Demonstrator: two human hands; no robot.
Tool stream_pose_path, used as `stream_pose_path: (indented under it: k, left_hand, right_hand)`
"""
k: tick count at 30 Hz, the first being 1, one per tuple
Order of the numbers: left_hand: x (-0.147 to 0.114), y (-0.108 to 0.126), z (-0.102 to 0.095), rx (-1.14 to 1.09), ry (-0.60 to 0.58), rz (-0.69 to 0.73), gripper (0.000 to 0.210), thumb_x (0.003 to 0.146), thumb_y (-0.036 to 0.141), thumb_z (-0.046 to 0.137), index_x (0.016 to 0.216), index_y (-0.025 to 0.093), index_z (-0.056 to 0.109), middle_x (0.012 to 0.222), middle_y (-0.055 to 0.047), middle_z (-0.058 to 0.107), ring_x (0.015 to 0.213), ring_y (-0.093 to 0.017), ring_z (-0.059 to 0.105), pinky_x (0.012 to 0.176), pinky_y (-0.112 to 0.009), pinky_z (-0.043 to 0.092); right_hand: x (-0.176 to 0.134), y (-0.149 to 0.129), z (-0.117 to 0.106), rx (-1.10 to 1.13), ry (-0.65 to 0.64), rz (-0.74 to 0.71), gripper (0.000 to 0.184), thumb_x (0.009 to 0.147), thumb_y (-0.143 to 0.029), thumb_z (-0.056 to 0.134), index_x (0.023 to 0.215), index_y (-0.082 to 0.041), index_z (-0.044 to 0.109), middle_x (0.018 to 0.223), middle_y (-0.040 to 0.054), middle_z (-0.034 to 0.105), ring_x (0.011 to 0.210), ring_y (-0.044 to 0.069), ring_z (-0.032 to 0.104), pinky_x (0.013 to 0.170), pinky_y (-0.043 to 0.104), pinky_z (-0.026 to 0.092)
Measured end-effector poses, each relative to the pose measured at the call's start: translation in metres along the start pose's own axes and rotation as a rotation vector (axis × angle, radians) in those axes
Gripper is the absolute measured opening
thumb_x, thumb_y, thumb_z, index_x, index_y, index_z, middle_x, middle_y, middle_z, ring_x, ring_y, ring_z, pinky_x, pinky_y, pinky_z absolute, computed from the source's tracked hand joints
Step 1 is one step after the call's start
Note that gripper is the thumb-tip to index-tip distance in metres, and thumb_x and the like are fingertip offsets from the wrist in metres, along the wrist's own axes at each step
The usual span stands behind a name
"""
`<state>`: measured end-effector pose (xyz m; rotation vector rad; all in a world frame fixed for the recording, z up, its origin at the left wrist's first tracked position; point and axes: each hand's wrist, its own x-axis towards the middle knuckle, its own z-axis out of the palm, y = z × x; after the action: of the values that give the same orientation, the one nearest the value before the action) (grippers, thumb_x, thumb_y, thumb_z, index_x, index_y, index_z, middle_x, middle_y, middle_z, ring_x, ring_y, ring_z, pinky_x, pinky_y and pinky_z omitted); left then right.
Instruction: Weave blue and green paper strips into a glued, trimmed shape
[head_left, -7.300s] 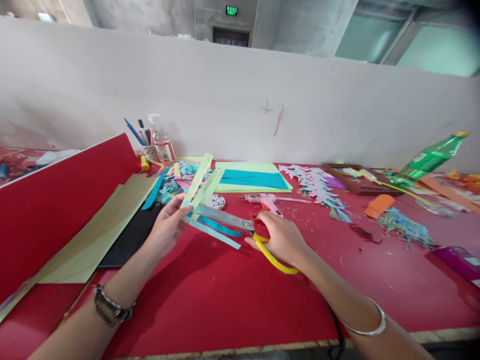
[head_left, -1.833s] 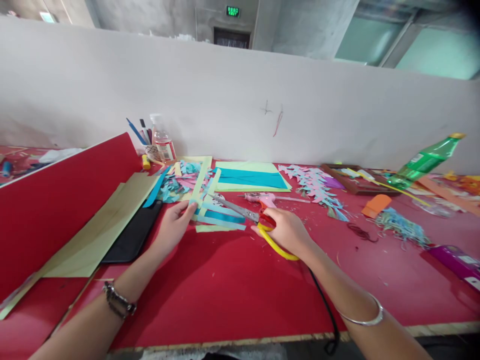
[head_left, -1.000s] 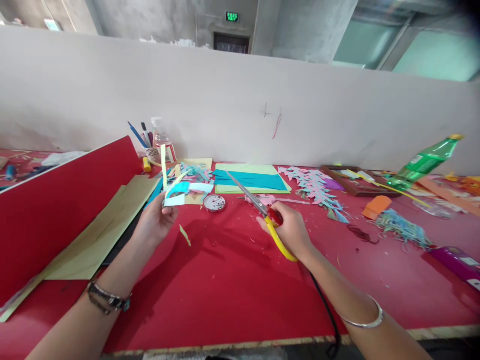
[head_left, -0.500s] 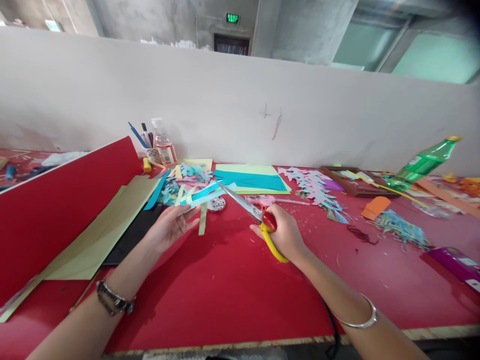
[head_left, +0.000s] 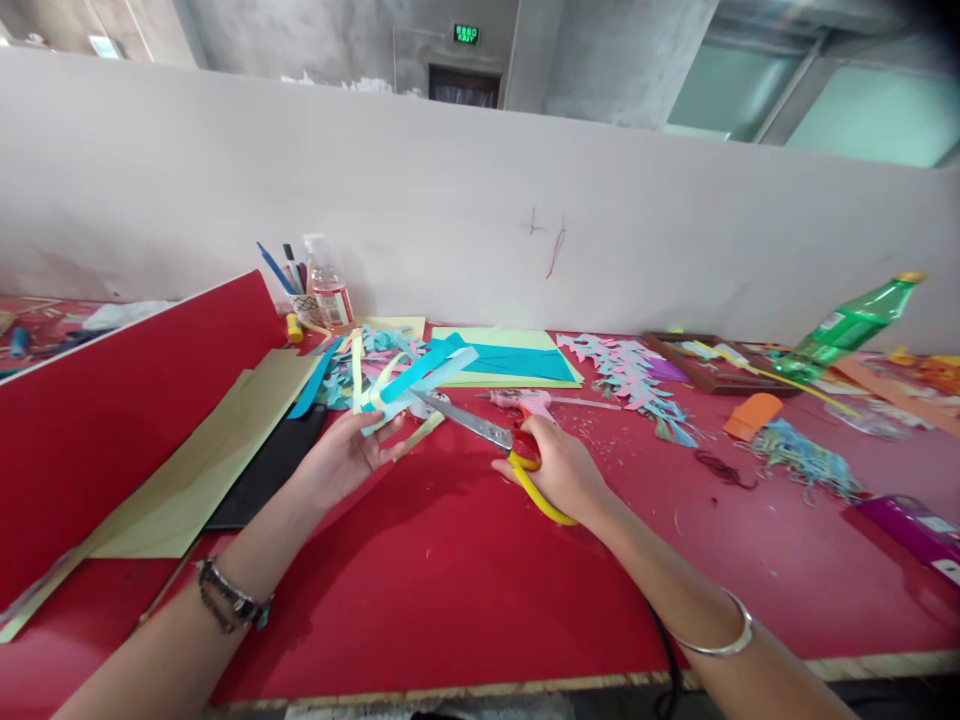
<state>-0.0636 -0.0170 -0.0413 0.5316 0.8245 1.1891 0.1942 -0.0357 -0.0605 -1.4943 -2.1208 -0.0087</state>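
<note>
the left hand point(head_left: 341, 462) pinches a loose bundle of teal, pale blue and light green paper strips point(head_left: 411, 381) just above the red worktop point(head_left: 465, 590). the right hand point(head_left: 559, 468) is closed round the yellow-handled steel scissors point(head_left: 491, 441), blades nearly shut, tips at the bundle. judging by the cut feathery paper pieces point(head_left: 634, 378) behind, much is trimmed; these strips look uncut. a pink glue gun point(head_left: 531, 402) lies just beyond the scissors.
</note>
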Motion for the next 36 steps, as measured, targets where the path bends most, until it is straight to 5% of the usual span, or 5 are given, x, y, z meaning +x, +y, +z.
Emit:
stream_pose_path:
  k: [17, 24, 36]
  left_hand:
    - [0.007, -0.014, 0.0, 0.113, -0.024, 0.203, 0.019, 0.056, 0.016, 0.075, 0.068, 0.014, 0.06, 0.055, 0.005, 0.056, 0.041, -0.002, 0.042, 0.039, -0.013, 0.036]
    - [0.003, -0.014, 0.004, 0.104, 0.009, 0.228, 0.024, 0.051, 0.019, 0.078, 0.068, 0.015, 0.061, 0.055, 0.007, 0.055, 0.035, 0.001, 0.033, 0.037, -0.013, 0.036]
    - [0.007, -0.019, 0.0, 0.224, 0.003, 0.335, 0.027, 0.051, 0.032, 0.078, 0.069, 0.016, 0.065, 0.066, 0.002, 0.064, 0.051, -0.008, 0.058, 0.053, -0.018, 0.047]
  right_hand:
    - [-0.002, -0.007, -0.005, 0.089, -0.152, 0.012, 0.037, 0.074, -0.042, 0.054, 0.099, -0.016, 0.043, 0.098, 0.0103, 0.058, 0.084, 0.022, 0.059, 0.063, 0.028, 0.041]
    - [-0.001, -0.015, -0.007, -0.058, -0.171, 0.049, 0.031, 0.073, -0.044, 0.053, 0.089, -0.017, 0.047, 0.088, 0.0079, 0.061, 0.074, 0.023, 0.06, 0.056, 0.027, 0.035]
    - [-0.002, -0.014, -0.008, -0.078, -0.162, 0.087, 0.033, 0.072, -0.046, 0.054, 0.089, -0.018, 0.05, 0.092, 0.0069, 0.063, 0.076, 0.024, 0.062, 0.057, 0.028, 0.035]
